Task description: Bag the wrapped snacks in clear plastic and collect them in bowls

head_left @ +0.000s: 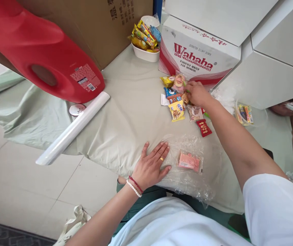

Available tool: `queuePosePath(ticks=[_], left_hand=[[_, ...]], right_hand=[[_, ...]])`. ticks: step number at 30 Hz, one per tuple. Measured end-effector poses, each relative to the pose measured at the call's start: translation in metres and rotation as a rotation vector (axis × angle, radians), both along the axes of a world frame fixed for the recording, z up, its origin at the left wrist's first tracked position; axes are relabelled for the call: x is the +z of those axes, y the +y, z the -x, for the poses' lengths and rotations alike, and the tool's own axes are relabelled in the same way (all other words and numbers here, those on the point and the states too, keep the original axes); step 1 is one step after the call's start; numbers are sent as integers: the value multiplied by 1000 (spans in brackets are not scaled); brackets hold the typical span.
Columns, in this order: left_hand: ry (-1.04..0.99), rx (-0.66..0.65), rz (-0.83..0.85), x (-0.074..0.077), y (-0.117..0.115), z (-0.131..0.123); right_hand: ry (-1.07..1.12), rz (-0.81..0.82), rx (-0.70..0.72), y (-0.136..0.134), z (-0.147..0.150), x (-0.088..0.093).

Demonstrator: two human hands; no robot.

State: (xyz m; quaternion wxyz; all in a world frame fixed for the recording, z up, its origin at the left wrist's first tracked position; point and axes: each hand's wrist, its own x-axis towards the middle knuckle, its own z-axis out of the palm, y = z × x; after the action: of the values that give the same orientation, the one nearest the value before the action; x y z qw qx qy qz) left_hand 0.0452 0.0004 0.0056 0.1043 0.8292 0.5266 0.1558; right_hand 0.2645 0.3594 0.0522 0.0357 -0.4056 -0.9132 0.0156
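My left hand (152, 164) lies flat, fingers stretched, on the left edge of a clear plastic sheet (208, 143). To its right, a pink snack in a see-through wrapper (189, 161) rests on that sheet. My right hand (197, 93) reaches into a pile of small wrapped snacks, its fingers bent together beside a clear packet with a round pink snack (179, 82); what they pinch is hidden. Around it lie a yellow packet (177, 111), a blue packet (170, 91), a beige packet (195, 112) and a red packet (204, 127).
A Wahaha carton (197, 51) stands behind the pile. Left of it is a white tub (146, 54) of snacks. A large red jug (59, 58) and a white plastic roll (74, 128) are at left. White cabinets (271, 71) and a clear round container (260, 118) stand right.
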Motion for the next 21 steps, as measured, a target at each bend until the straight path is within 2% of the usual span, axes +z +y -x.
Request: queuePosePath(ticks=[4, 6, 8, 10, 13, 15, 18, 21], left_hand=[[-26, -10, -6, -1, 0, 0], [-27, -7, -8, -1, 1, 0], [-19, -3, -9, -1, 1, 0], [-14, -3, -6, -1, 1, 0], [-16, -5, -2, -1, 1, 1], [-12, -5, -4, 0, 0, 1], [-3, -7, 6, 0, 0, 1], [5, -3, 17, 1, 0, 1]], right_hand=[[93, 102, -188, 6, -39, -7], [138, 103, -229, 4, -44, -4], [172, 51, -240, 0, -35, 0], [183, 9, -214, -2, -13, 4], [143, 43, -161, -1, 25, 9], [128, 90, -181, 6, 41, 11], [223, 131, -257, 25, 43, 15], [477, 189, -315, 44, 25, 16]])
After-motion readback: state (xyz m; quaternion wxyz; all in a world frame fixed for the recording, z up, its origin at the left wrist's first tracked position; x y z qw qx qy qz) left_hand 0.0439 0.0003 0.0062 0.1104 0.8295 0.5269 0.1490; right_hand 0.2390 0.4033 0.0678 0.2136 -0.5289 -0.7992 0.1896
